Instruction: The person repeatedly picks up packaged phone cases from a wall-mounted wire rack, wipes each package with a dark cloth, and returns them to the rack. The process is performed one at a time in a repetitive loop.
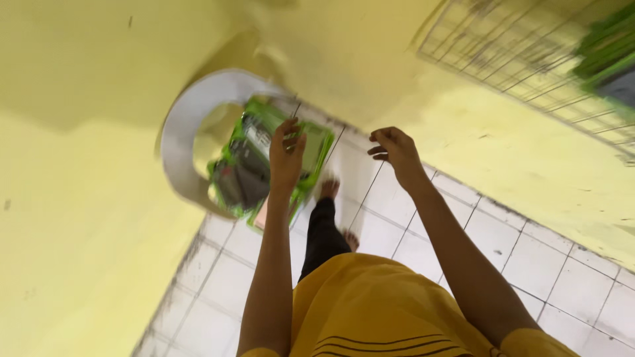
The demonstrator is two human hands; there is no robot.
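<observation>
Both hands are raised before us, seen from above over a yellow shirt [370,311] and a white tiled floor [569,284]. Reading from the left: a yellow painted wall [73,218] fills that side, and beside it a white rounded basin-like fixture [177,142] stands at the corner; blur keeps us from telling its exact kind. Over its right rim lies a flat green-framed plastic pack with dark contents [246,168], tilted and motion-smeared. Our left hand [286,155] closes on the right edge of this pack, thumb and fingers pinching it, so the pack hangs between hand and fixture, above the floor. Below the pack a bare foot [327,190] and a dark trouser leg [323,231] show on the tiles. Further right, our right hand [395,151] holds nothing; its fingers are loosely curled, half open, well apart from the pack. At far right a wire grid rack [522,59] hangs on the wall, with more green packs [605,49] upon it.

We judge the step in hand to be the carrying of the pack in a one-handed pinch. The next move, in our judgement, calls for a steadier hold: the free hand could support the far edge so the pack does not swing.
</observation>
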